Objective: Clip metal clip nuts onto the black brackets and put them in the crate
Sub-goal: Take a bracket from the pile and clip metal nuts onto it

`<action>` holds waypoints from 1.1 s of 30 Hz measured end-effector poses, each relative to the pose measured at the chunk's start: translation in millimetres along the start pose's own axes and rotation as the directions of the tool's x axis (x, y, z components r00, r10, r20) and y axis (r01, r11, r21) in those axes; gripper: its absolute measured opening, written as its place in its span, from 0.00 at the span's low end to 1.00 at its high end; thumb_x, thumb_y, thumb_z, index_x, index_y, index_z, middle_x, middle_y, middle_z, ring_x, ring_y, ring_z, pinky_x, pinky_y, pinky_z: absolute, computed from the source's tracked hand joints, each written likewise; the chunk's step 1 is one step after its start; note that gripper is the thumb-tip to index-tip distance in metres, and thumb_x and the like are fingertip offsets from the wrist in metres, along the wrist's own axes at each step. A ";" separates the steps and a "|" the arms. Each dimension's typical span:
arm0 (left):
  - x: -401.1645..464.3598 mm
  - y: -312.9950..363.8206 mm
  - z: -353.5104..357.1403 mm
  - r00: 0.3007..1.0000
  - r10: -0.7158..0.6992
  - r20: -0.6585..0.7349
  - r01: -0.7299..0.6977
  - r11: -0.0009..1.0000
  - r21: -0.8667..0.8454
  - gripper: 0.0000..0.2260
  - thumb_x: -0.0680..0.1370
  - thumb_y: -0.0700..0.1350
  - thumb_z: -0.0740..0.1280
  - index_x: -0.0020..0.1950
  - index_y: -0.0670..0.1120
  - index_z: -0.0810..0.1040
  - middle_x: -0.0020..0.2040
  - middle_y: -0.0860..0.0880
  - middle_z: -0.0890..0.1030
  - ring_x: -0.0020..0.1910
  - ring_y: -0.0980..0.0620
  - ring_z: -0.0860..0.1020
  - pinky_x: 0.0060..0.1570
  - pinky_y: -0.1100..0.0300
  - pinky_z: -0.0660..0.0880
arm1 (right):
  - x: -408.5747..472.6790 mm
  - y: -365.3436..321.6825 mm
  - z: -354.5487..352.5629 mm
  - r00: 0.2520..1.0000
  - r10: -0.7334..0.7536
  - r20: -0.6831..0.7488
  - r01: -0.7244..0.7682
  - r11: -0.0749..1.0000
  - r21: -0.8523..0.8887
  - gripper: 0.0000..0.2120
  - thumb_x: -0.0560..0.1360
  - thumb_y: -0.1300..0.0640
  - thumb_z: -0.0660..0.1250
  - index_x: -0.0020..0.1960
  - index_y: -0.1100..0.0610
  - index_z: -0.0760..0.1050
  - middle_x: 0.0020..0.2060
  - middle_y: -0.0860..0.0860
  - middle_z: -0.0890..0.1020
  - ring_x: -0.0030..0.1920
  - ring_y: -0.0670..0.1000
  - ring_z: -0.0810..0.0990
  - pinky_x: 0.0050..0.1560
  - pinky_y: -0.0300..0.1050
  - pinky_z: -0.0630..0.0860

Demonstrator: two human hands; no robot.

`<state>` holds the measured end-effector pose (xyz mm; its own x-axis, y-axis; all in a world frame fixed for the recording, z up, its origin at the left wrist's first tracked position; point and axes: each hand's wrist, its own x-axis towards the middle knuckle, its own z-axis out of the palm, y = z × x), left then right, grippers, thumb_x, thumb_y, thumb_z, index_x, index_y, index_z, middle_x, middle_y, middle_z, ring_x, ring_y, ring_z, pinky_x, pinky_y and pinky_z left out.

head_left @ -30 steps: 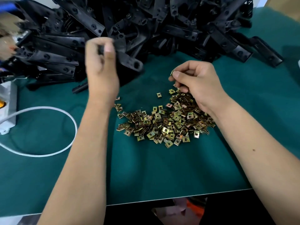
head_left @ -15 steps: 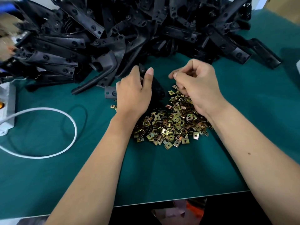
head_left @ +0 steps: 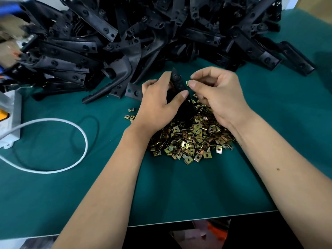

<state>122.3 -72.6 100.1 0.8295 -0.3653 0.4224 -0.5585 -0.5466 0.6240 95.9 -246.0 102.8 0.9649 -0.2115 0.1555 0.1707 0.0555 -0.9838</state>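
Head view. The left hand (head_left: 158, 105) grips one black bracket (head_left: 177, 83), fingers and thumb curled round it, holding it tilted just above the far edge of the pile of clip nuts (head_left: 192, 141). The right hand (head_left: 219, 97) pinches a single clip nut (head_left: 187, 83) between thumb and forefinger — the nut sits just beside the bracket's upper end; whether they touch cannot be told. Beyond the pile of clip nuts lies the heap of black brackets (head_left: 143, 36) on the green table mat (head_left: 179, 191). Left of the pile, well apart — a looped white cable (head_left: 84, 141) and a grey box (head_left: 10, 123). No crate shows.
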 end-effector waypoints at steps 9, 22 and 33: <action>0.6 0.4 0.0 0.999 0.038 -0.011 -0.038 0.999 0.009 0.17 0.79 0.53 0.65 0.65 0.45 0.75 0.51 0.51 0.84 0.55 0.53 0.80 0.66 0.70 0.51 | 0.0 0.4 1.5 1.000 -0.014 -0.027 0.015 1.000 0.020 0.04 0.75 0.66 0.75 0.49 0.62 0.85 0.26 0.51 0.75 0.26 0.47 0.67 0.27 0.38 0.62; 2.3 -0.7 1.1 0.998 0.068 -0.001 -0.068 0.997 0.032 0.16 0.79 0.54 0.66 0.64 0.49 0.75 0.49 0.53 0.82 0.52 0.54 0.78 0.66 0.66 0.54 | -2.7 0.2 7.1 0.997 -0.022 -0.076 0.022 1.000 -0.002 0.01 0.75 0.65 0.75 0.45 0.61 0.85 0.24 0.45 0.76 0.24 0.43 0.68 0.25 0.34 0.63; 1.1 0.1 2.1 0.999 0.041 -0.007 -0.041 0.999 0.018 0.15 0.79 0.55 0.66 0.62 0.48 0.75 0.45 0.53 0.82 0.51 0.52 0.78 0.65 0.61 0.57 | -0.4 1.4 0.7 1.000 0.007 -0.011 -0.009 0.980 -0.197 0.10 0.78 0.53 0.74 0.41 0.57 0.85 0.22 0.43 0.69 0.24 0.43 0.63 0.27 0.36 0.61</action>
<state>123.2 -74.6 99.2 0.8058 -0.3825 0.4520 -0.5919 -0.5446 0.5943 95.9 -245.2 101.5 0.9640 -0.2214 0.1472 0.1189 -0.1363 -0.9835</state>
